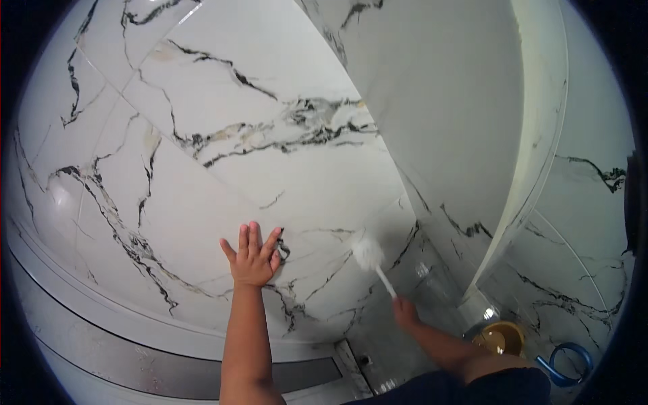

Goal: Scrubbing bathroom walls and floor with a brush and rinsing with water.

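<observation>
My left hand [253, 260] is laid flat against a glossy white marble-look tile wall [304, 177] with dark veins, its fingers spread and nothing in it. To its right, my right hand [406, 313] grips the thin white handle of a toilet-type brush [368, 251]. The brush has a round white bristle head, pointing up and left. Its head lies over the wall's lower right part, near the corner; whether the bristles press on the tile I cannot tell for sure.
A yellow tub [511, 335] and a coiled blue hose [590, 360] lie at lower right. A wall corner and a pale upright edge [521, 152] stand right of the brush. Along the lower left runs a grey recessed panel [304, 375]. A small drain hole [363, 360] shows below.
</observation>
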`<action>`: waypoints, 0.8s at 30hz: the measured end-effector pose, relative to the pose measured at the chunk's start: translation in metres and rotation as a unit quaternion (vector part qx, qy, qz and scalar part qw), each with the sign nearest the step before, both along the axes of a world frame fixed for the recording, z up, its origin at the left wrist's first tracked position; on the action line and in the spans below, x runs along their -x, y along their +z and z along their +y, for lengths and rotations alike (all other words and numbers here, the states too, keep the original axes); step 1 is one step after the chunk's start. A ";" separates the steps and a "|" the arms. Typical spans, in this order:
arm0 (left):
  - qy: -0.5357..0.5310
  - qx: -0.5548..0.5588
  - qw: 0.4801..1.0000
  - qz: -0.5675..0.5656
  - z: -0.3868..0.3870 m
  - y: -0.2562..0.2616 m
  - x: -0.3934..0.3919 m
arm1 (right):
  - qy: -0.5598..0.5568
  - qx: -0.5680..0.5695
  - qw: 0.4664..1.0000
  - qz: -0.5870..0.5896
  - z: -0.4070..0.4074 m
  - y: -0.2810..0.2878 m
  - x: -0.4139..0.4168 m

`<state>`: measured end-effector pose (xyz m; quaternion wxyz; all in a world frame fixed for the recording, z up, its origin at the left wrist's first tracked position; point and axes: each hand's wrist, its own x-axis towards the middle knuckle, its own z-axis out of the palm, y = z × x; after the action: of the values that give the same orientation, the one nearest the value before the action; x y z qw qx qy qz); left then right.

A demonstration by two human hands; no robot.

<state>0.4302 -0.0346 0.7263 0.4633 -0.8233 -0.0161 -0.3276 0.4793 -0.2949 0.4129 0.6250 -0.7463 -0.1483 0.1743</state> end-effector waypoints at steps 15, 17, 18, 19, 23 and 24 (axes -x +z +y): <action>-0.009 -0.012 1.000 0.005 0.000 -0.001 0.000 | -0.003 0.009 0.998 0.055 0.018 -0.049 0.020; 0.005 -0.003 1.000 -0.005 0.001 -0.003 0.001 | -0.052 -0.123 0.985 0.104 0.049 -0.038 -0.021; 0.009 -0.001 1.000 -0.003 0.002 -0.004 0.001 | -0.062 -0.222 0.961 0.151 0.056 -0.036 -0.030; 0.001 0.002 1.000 -0.006 0.002 -0.004 0.001 | -0.063 -0.194 0.963 0.177 0.061 -0.035 -0.031; -0.004 -0.002 1.000 -0.007 0.003 -0.003 -0.001 | -0.036 -0.076 0.976 0.203 0.044 -0.059 0.037; -0.004 -0.004 1.000 -0.008 0.002 -0.003 -0.001 | -0.038 -0.058 0.989 0.135 0.036 -0.067 0.066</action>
<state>0.4315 -0.0323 0.7236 0.4651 -0.8187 -0.0151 -0.3365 0.4135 -0.2591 0.3460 0.6874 -0.6839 -0.0443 0.2405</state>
